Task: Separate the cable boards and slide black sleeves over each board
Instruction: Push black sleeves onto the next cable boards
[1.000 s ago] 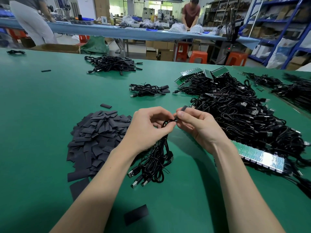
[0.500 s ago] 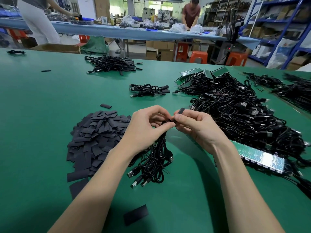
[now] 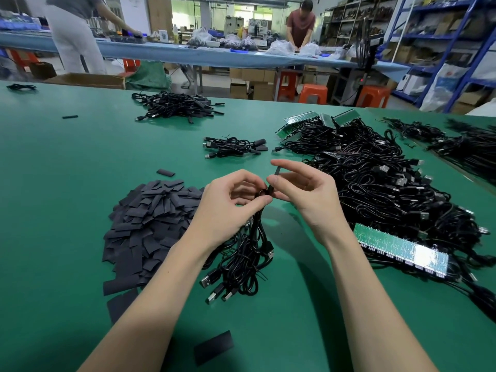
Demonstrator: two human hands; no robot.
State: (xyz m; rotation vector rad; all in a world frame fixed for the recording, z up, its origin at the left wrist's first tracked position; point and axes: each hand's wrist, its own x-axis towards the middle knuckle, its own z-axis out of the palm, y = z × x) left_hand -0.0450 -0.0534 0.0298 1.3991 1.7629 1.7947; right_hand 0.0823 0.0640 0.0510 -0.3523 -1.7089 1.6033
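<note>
My left hand pinches the top of a bundle of black USB cables that hangs down to the green table. My right hand holds a black sleeve upright between thumb and forefinger, just above the left fingertips. The board inside the sleeve is hidden. A heap of flat black sleeves lies to the left of my left hand. A green strip of joined cable boards lies to the right of my right forearm, its cables running into a big black cable pile.
A small cable bundle lies beyond my hands, another cable heap further back left. Loose sleeves lie near the front edge. More board strips top the big pile. Two people work at a far table.
My right hand has risen and opened its fingers wider, lifting the sleeve more upright above the cable end. The left hand kept its pinch on the bundle.
</note>
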